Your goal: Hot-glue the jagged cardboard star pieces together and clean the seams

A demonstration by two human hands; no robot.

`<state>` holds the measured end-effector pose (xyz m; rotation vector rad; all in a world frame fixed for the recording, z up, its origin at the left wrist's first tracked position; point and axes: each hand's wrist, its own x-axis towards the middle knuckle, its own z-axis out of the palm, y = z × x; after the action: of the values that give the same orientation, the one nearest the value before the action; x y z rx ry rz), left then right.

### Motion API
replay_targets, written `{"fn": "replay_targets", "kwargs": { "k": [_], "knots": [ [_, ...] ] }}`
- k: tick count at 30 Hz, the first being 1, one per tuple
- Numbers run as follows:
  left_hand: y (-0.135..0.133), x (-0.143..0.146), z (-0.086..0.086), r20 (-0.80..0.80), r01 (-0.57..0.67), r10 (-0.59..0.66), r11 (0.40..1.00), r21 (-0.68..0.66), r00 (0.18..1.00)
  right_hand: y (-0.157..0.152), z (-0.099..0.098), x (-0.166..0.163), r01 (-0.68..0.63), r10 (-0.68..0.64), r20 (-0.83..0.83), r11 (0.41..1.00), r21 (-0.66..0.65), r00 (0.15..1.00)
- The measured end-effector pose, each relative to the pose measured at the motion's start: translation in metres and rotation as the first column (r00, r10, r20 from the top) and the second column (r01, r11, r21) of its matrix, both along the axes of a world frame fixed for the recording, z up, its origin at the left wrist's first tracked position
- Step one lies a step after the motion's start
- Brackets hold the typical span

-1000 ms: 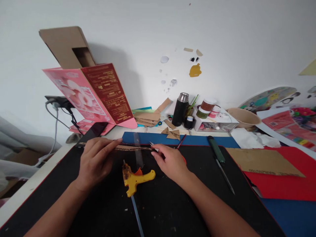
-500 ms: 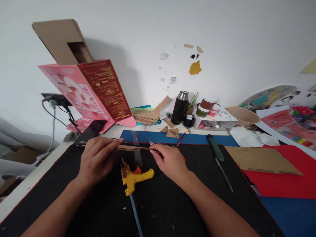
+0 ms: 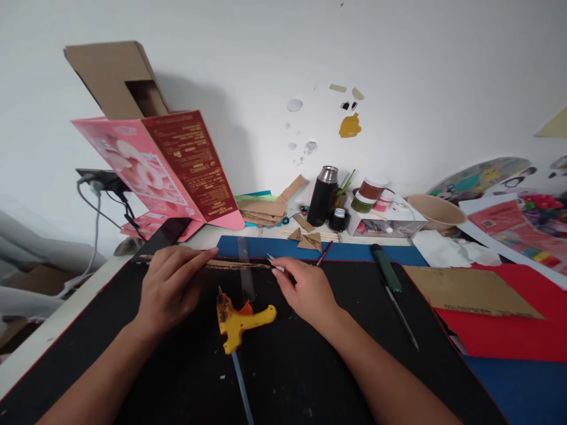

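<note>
A thin strip of corrugated cardboard [image 3: 234,265] is stretched level between my two hands, its edge toward me. My left hand [image 3: 170,289] is closed on its left part, with the thumb hidden. At the strip's right end, my right hand [image 3: 305,287] pinches the tip between thumb and forefinger. A small pointed metal tip shows just above those fingers; what it belongs to is hidden. Below the strip lies a yellow hot glue gun [image 3: 241,321], its orange trigger up and a glue stick [image 3: 241,383] running toward me. A clear ruler [image 3: 245,277] passes behind the strip.
A green utility knife [image 3: 386,268] and a dark pointed tool [image 3: 401,316] lie right on the black mat [image 3: 283,366]. Behind stand a black thermos [image 3: 322,198], paint jars [image 3: 371,190] and a pink box [image 3: 137,165]. Cardboard [image 3: 469,289] rests on red sheets [image 3: 522,336] at the right.
Both hands keep their hold on the cardboard strip and have barely moved. The view has shifted very slightly, and the things on the desk stay in place.
</note>
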<state>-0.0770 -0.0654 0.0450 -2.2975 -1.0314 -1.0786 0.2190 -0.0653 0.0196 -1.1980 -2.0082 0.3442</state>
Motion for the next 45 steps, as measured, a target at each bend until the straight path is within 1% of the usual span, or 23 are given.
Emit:
{"fn": "replay_targets", "kwargs": {
  "k": [4, 11, 17, 23, 30, 41, 45],
  "knots": [
    [-0.0005, 0.0009, 0.0001, 0.014, -0.006, 0.007, 1.000, -0.010, 1.000, -0.0010, -0.0002, -0.0019, 0.010, -0.009, 0.027, 1.000, -0.023, 1.000],
    [-0.0021, 0.0061, 0.0034, 0.007, 0.018, -0.018, 1.000, -0.005, 1.000, -0.0012, -0.0009, -0.0016, -0.029, 0.029, 0.010, 0.999, 0.032, 1.000],
    [-0.0013, 0.0030, 0.0011, -0.023, 0.008, -0.008, 1.000, 0.014, 1.000, -0.0006, -0.0003, 0.0002, -0.037, 0.036, 0.038, 0.999, 0.028, 0.999],
    [-0.0017, 0.0037, 0.0030, -0.023, 0.010, -0.010, 1.000, 0.026, 1.000, 0.0009, -0.0016, 0.0012, -0.039, 0.037, 0.049, 0.998, 0.044, 0.998],
    [-0.0011, 0.0037, 0.0029, -0.031, 0.009, -0.008, 1.000, 0.022, 0.999, 0.0013, -0.0016, 0.0026, -0.035, 0.033, 0.064, 0.999, 0.025, 0.997],
    [-0.0002, 0.0014, 0.0046, -0.008, 0.002, -0.001, 1.000, 0.031, 1.000, 0.0007, 0.0000, 0.0022, 0.029, -0.028, 0.032, 0.999, -0.028, 0.999],
    [-0.0015, 0.0030, 0.0042, 0.000, 0.009, -0.009, 1.000, 0.018, 1.000, -0.0006, -0.0014, -0.0002, 0.023, -0.022, 0.019, 0.999, -0.039, 1.000]
  ]
}}
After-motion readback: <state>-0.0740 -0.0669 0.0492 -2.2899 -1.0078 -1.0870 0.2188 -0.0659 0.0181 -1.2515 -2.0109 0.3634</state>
